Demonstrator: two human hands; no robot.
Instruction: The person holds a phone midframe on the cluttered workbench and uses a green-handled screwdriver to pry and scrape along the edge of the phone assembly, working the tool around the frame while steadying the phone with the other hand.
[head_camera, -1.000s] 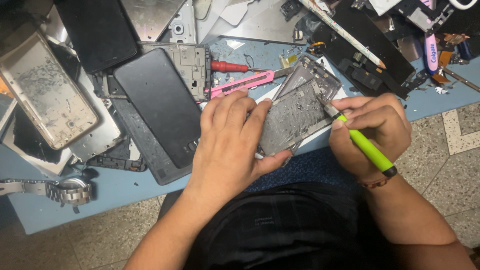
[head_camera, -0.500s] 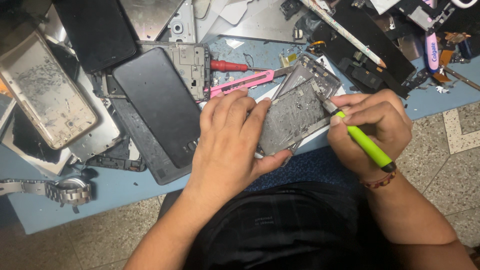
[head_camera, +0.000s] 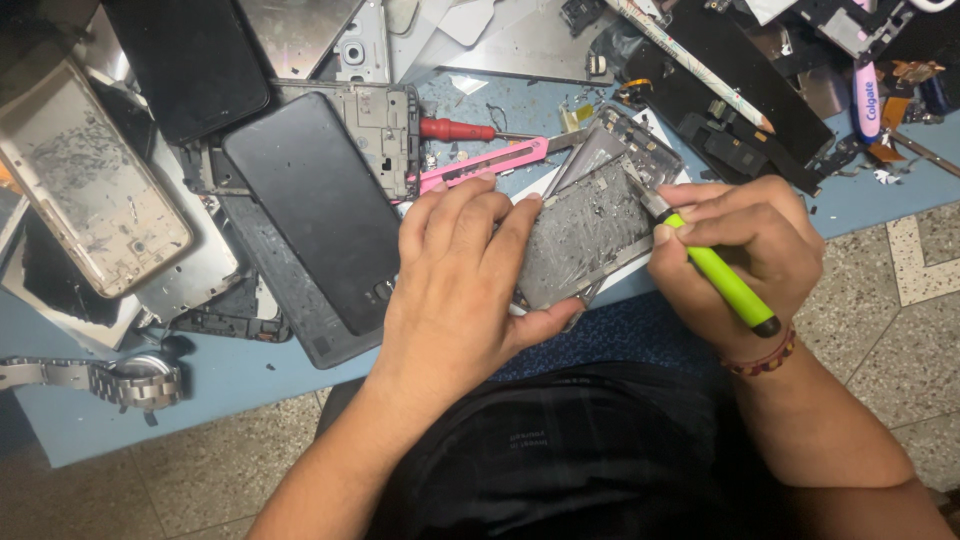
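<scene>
Left hand (head_camera: 455, 290) clamped around a cracked phone (head_camera: 585, 235), tilted at the blue table's (head_camera: 250, 375) near edge; right hand (head_camera: 745, 250) gripping a green-handled tool (head_camera: 715, 275), tip touching the phone's right edge. Pink cutter (head_camera: 485, 163) just behind the left fingers

Blue worktable (head_camera: 230, 375), speckled terrazzo floor (head_camera: 900, 330)

One wristwatch (head_camera: 135, 378), one pink cutter (head_camera: 480, 164), one red screwdriver (head_camera: 455, 129), one pencil (head_camera: 700, 68).

Phone backs (head_camera: 320, 210), metal frames (head_camera: 90, 180) and a pink cutter (head_camera: 485, 165) crowd the surface (head_camera: 250, 375) beyond the hands. Bare surface shows only along the near left edge, beside the wristwatch (head_camera: 130, 378).
</scene>
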